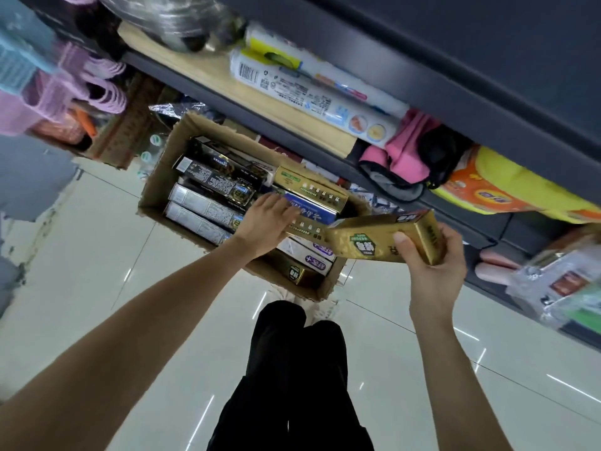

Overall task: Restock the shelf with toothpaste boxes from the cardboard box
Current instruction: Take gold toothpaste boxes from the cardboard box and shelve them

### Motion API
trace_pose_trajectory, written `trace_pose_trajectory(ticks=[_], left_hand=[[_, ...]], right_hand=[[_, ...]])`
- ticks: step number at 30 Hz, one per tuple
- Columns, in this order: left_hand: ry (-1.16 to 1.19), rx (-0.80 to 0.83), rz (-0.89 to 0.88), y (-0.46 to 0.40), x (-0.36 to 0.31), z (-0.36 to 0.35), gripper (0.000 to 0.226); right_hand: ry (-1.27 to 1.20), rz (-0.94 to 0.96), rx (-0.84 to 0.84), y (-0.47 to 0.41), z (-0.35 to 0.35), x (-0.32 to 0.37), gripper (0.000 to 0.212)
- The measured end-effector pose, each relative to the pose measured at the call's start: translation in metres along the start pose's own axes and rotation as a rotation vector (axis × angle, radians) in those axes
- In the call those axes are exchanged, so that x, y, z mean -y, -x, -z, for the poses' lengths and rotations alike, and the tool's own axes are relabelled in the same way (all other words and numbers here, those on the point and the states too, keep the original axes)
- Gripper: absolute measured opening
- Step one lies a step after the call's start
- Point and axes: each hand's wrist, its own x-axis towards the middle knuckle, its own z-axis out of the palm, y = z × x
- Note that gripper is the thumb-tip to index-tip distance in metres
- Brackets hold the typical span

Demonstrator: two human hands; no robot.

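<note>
The right hand gripped 1 gold toothpaste box just beside the cardboard box; the left hand, fingers spread, reached inside, where many boxes remained unshelved

Packed toothpaste boxes fill the cardboard box; open floor lies left of it.

A carton is sitting on the floor at frame centre, with toothpaste boxes lying inside. The left hand is reaching into it. Right of it, the right hand is holding one box below the shelf crossing the upper frame.
</note>
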Motion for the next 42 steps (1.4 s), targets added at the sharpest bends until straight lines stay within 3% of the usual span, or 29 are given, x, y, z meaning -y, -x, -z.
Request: trace_pose_trajectory(ticks=[2, 4, 7, 9, 12, 14, 17, 21, 24, 28, 30, 32, 38, 42], left_hand=[[0.114, -0.061, 0.113, 0.029, -0.003, 0.024, 0.042], [0.332, -0.115, 0.348, 0.059, -0.01, 0.052, 0.047], [0.944, -0.195, 0.853, 0.089, -0.023, 0.098, 0.037], [1.303, -0.233, 1.021, 0.1, -0.028, 0.128, 0.032], [1.613, -0.283, 0.975, 0.111, -0.042, 0.178, 0.037], [1.698, -0.298, 0.876, 0.114, -0.053, 0.206, 0.036], [1.673, -0.261, 0.759, 0.113, -0.077, 0.239, 0.038], [1.569, -0.254, 0.735, 0.109, -0.11, 0.275, 0.04], [1.537, -0.271, 0.669, 0.105, -0.137, 0.299, 0.028], [1.544, -0.349, 0.597, 0.087, -0.175, 0.307, 0.022], [1.568, -0.395, 0.586, 0.071, -0.196, 0.302, 0.022], [1.605, -0.447, 0.575, 0.052, -0.222, 0.298, 0.022], [1.696, -0.547, 0.547, -0.017, -0.318, 0.282, 0.021], [1.718, -0.538, 0.558, -0.06, -0.374, 0.286, 0.026]], right_hand=[[-0.119, 0.031, -0.034, 0.009, 0.011, 0.026, 0.037], [-0.238, -0.002, -0.053, 0.02, 0.021, 0.052, 0.034], [-0.339, -0.098, -0.024, 0.035, 0.033, 0.092, 0.027], [-0.372, -0.154, -0.004, 0.044, 0.038, 0.117, 0.02], [-0.414, -0.218, -0.038, 0.058, 0.046, 0.148, 0.016], [-0.459, -0.241, -0.084, 0.066, 0.052, 0.165, 0.016], [-0.604, -0.253, -0.152, 0.079, 0.067, 0.182, 0.018], [-0.749, -0.287, -0.177, 0.082, 0.094, 0.2, 0.048], [-0.752, -0.131, -0.199, 0.073, 0.124, 0.215, 0.037], [-0.686, -0.086, -0.248, 0.036, 0.182, 0.229, 0.047], [-0.599, -0.04, -0.226, 0.013, 0.216, 0.236, 0.032], [-0.391, 0.088, -0.141, -0.008, 0.25, 0.243, 0.032], [0.588, 0.844, 0.035, -0.103, 0.348, 0.239, 0.055], [1.082, 0.864, 0.168, -0.191, 0.375, 0.218, 0.058]])
